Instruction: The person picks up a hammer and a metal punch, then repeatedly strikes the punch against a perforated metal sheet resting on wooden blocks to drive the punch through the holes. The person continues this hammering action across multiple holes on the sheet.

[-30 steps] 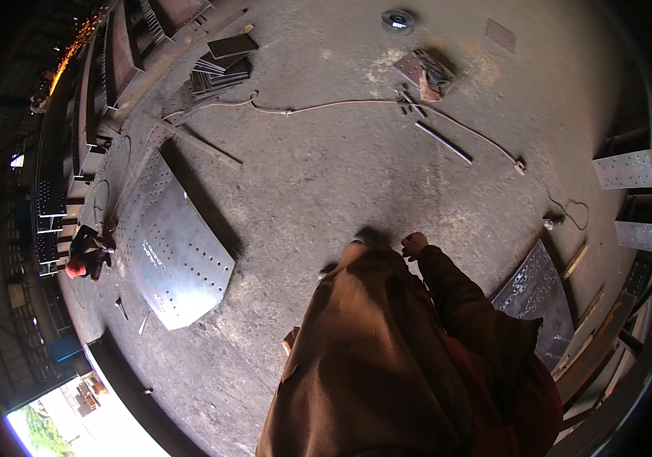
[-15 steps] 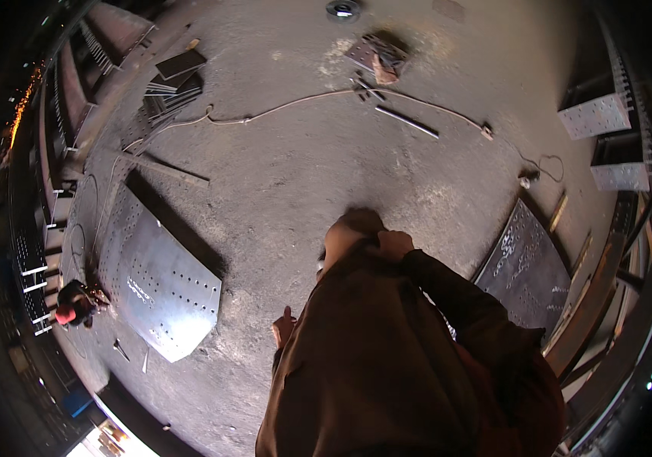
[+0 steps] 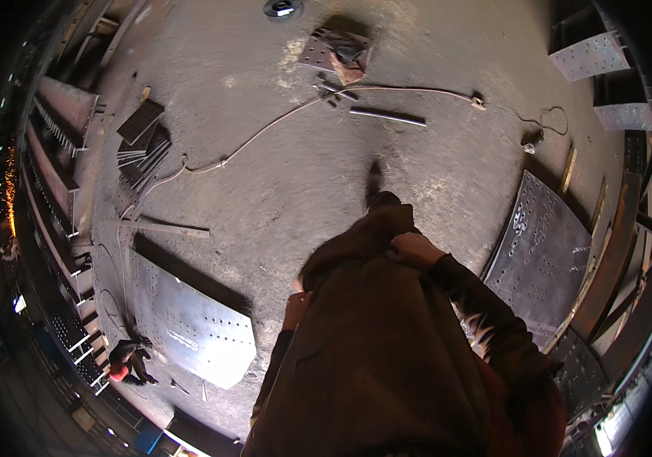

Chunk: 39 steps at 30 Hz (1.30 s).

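Standing on a dusty concrete floor (image 3: 280, 183), looking straight down. Right hand (image 3: 415, 248) raised against the chest, loosely curled on the brown jacket (image 3: 379, 350), holding nothing apparent. Left hand (image 3: 295, 308) hanging at the hip near eight o'clock of the body; fingers too dark to tell whether spread or closed. Nearest work: a perforated steel plate (image 3: 189, 324) at eight o'clock, one edge seemingly lifted off the floor, a crouching person (image 3: 126, 359) at its far corner. Another drilled plate (image 3: 539, 259) at three o'clock, lying flat. Cable (image 3: 265, 129) trailing toward twelve o'clock, past a steel bar (image 3: 387, 116), probably feeding a tool.
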Each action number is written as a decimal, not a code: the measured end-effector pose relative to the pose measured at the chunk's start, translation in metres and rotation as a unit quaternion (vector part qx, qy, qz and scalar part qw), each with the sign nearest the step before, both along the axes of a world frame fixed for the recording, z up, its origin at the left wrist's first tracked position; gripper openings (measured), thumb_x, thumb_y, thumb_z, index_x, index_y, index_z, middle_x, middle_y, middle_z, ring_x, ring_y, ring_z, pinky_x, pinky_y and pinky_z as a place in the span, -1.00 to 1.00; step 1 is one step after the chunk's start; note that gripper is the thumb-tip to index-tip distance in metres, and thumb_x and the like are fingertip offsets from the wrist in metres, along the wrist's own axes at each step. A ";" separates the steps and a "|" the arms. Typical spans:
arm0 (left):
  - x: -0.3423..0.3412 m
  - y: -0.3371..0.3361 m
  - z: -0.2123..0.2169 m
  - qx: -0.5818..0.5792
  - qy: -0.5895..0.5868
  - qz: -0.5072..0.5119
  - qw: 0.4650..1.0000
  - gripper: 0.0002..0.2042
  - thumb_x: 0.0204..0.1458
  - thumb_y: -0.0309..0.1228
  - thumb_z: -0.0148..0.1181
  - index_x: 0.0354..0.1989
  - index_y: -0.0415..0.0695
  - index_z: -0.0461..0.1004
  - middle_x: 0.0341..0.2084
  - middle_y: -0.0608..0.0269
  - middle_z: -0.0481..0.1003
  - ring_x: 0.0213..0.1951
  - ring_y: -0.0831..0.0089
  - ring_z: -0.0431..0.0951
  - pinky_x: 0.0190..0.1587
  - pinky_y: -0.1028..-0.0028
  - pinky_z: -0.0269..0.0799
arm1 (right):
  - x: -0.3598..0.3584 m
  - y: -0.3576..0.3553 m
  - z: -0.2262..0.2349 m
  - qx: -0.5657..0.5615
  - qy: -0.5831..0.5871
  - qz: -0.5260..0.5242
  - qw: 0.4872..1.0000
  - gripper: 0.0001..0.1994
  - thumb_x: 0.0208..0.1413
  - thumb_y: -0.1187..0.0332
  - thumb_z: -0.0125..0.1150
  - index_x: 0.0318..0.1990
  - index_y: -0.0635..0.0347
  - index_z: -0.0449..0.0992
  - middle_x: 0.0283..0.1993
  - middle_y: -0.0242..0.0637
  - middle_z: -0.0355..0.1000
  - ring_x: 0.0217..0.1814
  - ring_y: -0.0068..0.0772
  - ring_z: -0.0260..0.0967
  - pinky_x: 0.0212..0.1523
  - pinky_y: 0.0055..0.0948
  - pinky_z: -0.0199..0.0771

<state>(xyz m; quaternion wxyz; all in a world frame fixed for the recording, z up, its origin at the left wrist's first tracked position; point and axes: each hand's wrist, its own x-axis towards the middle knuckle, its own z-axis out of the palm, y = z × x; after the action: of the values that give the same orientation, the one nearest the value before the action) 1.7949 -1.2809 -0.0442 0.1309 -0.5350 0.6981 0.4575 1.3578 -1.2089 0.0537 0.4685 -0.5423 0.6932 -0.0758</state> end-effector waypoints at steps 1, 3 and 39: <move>-0.021 -0.023 0.025 0.022 -0.005 -0.007 1.000 -0.54 0.23 -0.04 0.14 -0.40 -0.28 0.55 -0.53 -0.15 0.53 -0.35 -0.16 0.57 -0.28 0.03 0.43 | -0.015 -0.010 0.000 0.022 -0.008 0.006 1.000 -0.62 0.16 0.03 0.18 -0.34 0.23 0.59 -0.27 0.05 0.55 -0.11 0.15 0.52 -0.05 0.08 0.47; -0.057 -0.061 0.083 0.057 -0.016 -0.044 0.997 -0.59 0.22 -0.07 0.14 -0.40 -0.25 0.53 -0.52 -0.17 0.52 -0.33 -0.18 0.56 -0.27 0.01 0.42 | -0.041 -0.025 -0.002 0.069 -0.034 0.016 0.997 -0.63 0.15 0.06 0.18 -0.32 0.25 0.59 -0.25 0.07 0.56 -0.09 0.15 0.53 -0.05 0.08 0.47; -0.486 -0.667 -0.704 -0.252 -0.007 -0.397 0.883 -0.49 0.15 -0.27 0.25 0.20 -0.24 0.26 0.06 -0.23 0.37 0.05 -0.15 0.52 0.04 0.01 0.49 | -0.408 -0.517 -0.811 -0.216 0.299 0.120 0.922 -0.75 0.19 0.41 0.06 -0.04 0.38 0.43 -0.17 0.14 0.48 -0.29 0.13 0.55 -0.32 0.00 0.58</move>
<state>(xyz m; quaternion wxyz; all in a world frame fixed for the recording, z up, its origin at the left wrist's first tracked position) 1.3090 -1.9481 -0.7477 0.1671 -0.2316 0.9428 0.1722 0.9502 -1.7263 -0.7569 0.1162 -0.7068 0.6978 -0.0015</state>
